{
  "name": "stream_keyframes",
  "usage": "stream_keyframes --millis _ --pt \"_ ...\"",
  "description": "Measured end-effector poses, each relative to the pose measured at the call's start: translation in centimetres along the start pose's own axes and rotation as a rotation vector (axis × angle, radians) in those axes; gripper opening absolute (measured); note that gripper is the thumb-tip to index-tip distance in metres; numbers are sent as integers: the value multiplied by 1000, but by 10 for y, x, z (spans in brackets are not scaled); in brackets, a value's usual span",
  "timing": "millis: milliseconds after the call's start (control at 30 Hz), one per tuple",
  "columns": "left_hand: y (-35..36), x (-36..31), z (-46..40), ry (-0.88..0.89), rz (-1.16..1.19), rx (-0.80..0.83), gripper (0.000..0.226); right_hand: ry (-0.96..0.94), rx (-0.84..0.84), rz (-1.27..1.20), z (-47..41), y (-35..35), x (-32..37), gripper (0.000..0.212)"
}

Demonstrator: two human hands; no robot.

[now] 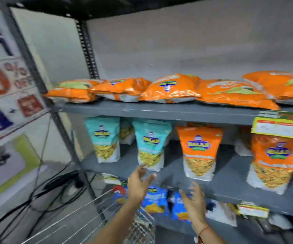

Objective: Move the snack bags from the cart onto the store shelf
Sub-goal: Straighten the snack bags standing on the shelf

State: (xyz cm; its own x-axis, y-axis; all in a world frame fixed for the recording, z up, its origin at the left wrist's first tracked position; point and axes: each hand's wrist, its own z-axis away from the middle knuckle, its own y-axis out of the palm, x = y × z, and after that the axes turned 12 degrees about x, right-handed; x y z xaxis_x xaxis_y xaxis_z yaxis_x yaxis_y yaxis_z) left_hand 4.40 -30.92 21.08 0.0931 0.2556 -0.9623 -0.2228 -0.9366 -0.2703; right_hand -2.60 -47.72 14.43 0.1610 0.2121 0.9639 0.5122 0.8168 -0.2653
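Both my hands are raised in front of the grey metal shelf (159, 111), fingers spread and holding nothing. My left hand (139, 184) is just below a teal snack bag (150, 143) that stands on the middle shelf, fingertips close to its bottom edge. My right hand (194, 199) is lower and to the right, in front of blue snack bags (155, 199) on the bottom level. Several orange bags (170, 88) lie flat on the upper shelf. Upright orange bags (199, 154) stand on the middle shelf. The wire cart (89, 219) is under my arms.
A yellow price tag (276, 125) hangs from the upper shelf's edge at right. Black cables (54, 189) trail on the floor at left, beside a sale poster (3, 95). The dark shelf upright (87, 50) stands at the back left.
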Motion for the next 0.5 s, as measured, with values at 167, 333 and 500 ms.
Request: stream_keyframes --millis 167,333,500 --pt "-112 14 -18 -16 -52 -163 57 -125 272 3 15 100 49 41" --pt "-173 49 -55 -71 -14 -261 54 -153 490 14 -17 175 73 35" --pt "-206 103 -106 -159 -12 -240 53 -44 605 77 -80 245 71 48"
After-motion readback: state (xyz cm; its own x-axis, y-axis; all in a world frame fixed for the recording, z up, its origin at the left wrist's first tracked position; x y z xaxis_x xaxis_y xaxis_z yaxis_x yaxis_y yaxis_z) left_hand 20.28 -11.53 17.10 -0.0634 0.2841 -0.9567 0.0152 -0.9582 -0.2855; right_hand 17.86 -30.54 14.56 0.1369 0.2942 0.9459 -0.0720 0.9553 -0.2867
